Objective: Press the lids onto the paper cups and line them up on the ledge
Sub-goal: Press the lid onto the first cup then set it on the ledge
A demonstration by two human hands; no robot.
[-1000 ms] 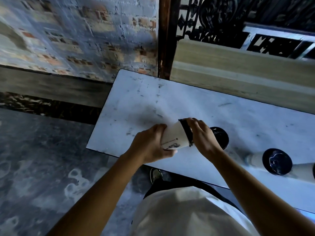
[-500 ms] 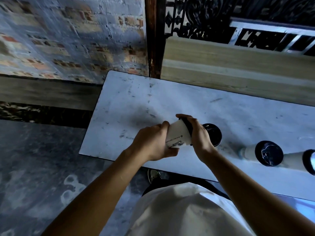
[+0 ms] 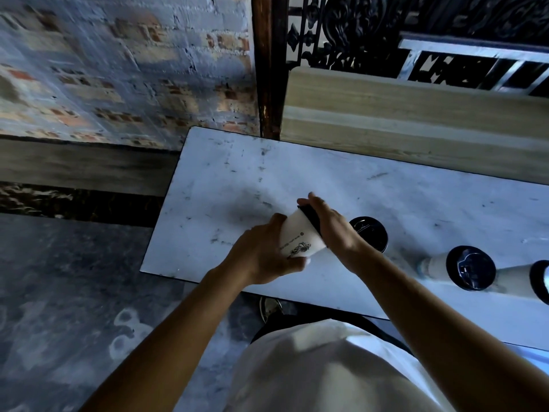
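A white paper cup [image 3: 298,237] with a small printed logo is held tilted above the white marble ledge [image 3: 225,185]. My left hand [image 3: 261,251] grips its body from below. My right hand [image 3: 332,227] wraps over its black lid [image 3: 310,217] at the upper end, fingers curled round the rim. Three lidded cups stand in a row on the ledge to the right: one black lid [image 3: 371,236] just behind my right wrist, a second cup [image 3: 469,267] further right, a third [image 3: 534,279] cut off by the frame edge.
A pale wooden board [image 3: 416,126] runs along the back of the ledge, with a dark iron railing [image 3: 356,34] above it. A brick wall [image 3: 118,69] and a dark wooden post [image 3: 269,69] stand at the left. Grey floor [image 3: 59,292] lies below the ledge's left end.
The cup has tipped a little in my hands, its lidded end now pointing up and away. My right hand has shifted further over the lid. The camera view drifted slightly.
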